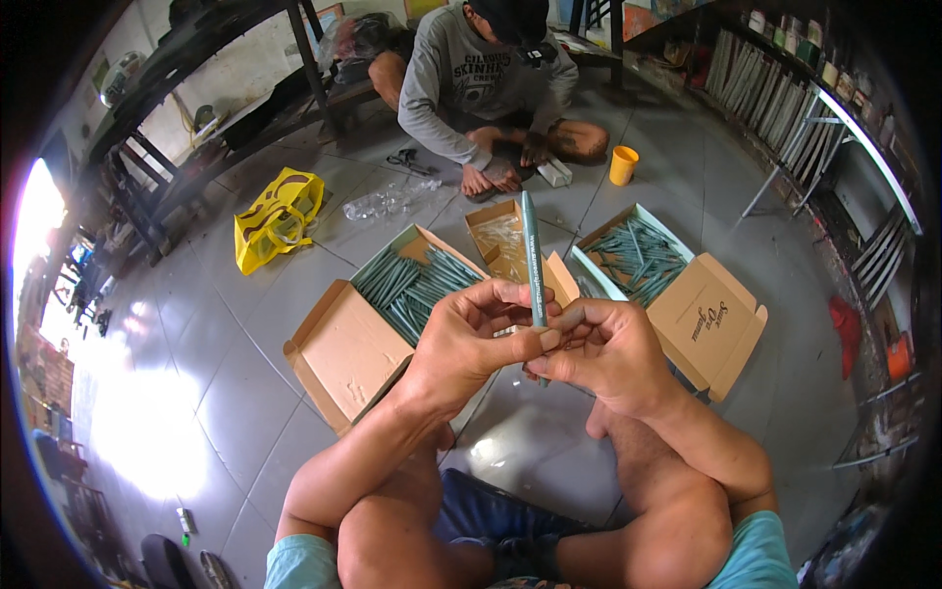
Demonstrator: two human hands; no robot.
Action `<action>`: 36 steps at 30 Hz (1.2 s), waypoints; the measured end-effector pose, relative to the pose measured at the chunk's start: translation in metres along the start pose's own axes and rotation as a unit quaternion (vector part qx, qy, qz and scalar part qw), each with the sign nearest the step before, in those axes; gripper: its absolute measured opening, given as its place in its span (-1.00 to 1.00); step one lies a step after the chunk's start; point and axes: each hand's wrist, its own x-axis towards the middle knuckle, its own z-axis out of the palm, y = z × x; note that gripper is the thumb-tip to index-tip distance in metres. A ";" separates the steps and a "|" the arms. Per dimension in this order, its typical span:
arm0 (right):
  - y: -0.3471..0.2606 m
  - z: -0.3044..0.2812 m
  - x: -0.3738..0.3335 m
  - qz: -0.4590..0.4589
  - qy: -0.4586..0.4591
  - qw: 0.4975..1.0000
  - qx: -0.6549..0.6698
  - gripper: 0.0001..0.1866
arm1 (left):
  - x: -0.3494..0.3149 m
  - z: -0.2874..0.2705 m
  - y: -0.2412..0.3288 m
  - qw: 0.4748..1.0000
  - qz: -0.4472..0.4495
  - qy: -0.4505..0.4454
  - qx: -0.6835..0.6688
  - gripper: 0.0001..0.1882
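Note:
A grey-green pen (533, 245) with pale printing along its barrel stands nearly upright before me. My left hand (481, 339) closes on its lower part, thumb and fingers pinched. From the other side, my right hand (613, 353) grips the same lower end with its fingertips. Beyond my left hand lies an open cardboard box (343, 353) filled with similar pens (417, 290). Another open box (706, 319), to the right, holds more of these pens (638, 257) in a looser heap. Between them a smaller carton (478, 218) contains small clear pieces; my hands partly cover it.
Across from me a person (481, 88) sits on the tiled floor, hands low near a small white box (554, 173). An orange cup (623, 167) stands beside them. Clear plastic wrapping (392, 200) and a yellow bag (280, 221) lie to the left. Metal frames (800, 147) line the right.

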 end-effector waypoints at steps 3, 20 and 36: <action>0.004 -0.003 0.003 -0.001 0.013 1.000 0.001 -0.77 | 0.002 0.003 0.001 0.999 -0.019 0.021 0.015 -0.73; 0.002 -0.002 -0.001 -0.006 -0.021 0.999 -0.028 -0.81 | -0.002 -0.011 0.008 0.999 -0.048 0.010 0.022 -0.93; 0.008 -0.001 0.006 -0.003 0.008 0.996 -0.088 -0.72 | 0.007 0.002 0.005 0.994 0.029 0.103 0.033 -0.69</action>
